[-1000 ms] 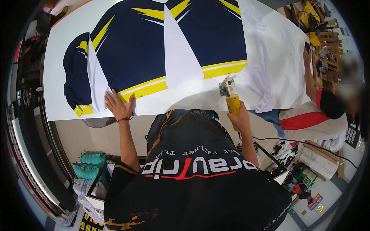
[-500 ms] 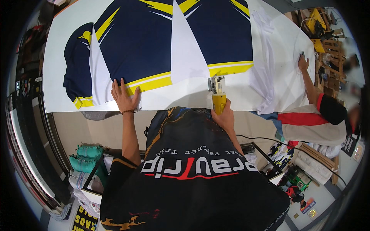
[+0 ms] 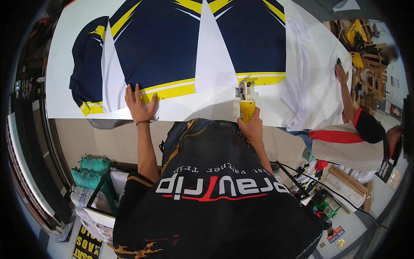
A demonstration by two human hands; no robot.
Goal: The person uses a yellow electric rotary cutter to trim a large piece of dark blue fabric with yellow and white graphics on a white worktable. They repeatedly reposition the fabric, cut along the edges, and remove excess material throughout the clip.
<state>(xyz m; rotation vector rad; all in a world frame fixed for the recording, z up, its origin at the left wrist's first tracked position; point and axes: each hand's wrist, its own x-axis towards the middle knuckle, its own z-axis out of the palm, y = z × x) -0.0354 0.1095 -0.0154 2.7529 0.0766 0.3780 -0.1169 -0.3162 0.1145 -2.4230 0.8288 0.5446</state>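
Observation:
On the white table [image 3: 60, 69] lie navy fabric pieces [image 3: 155, 47] with yellow and white trim, separated by white wedges. My left hand [image 3: 140, 103] rests open, fingers apart, on the lower yellow band of the middle piece. My right hand [image 3: 252, 129] grips a yellow electric cutter [image 3: 246, 108], whose metal head sits at the lower edge of the right piece’s yellow band. A rumpled strip of white fabric [image 3: 295, 69] lies to the right of that piece.
A co-worker [image 3: 347, 131] in a beige, red and black top reaches onto the table's right end. A black cable [image 3: 319, 183] runs at lower right. Green bundles [image 3: 90, 172] lie below left; a long machine [image 3: 30, 168] runs along the left. Wooden pieces [image 3: 371, 73] are piled at right.
The cutter in my right hand has moved left and forward to the yellow band. My left hand has shifted slightly right. The co-worker's hand has moved down from its earlier spot.

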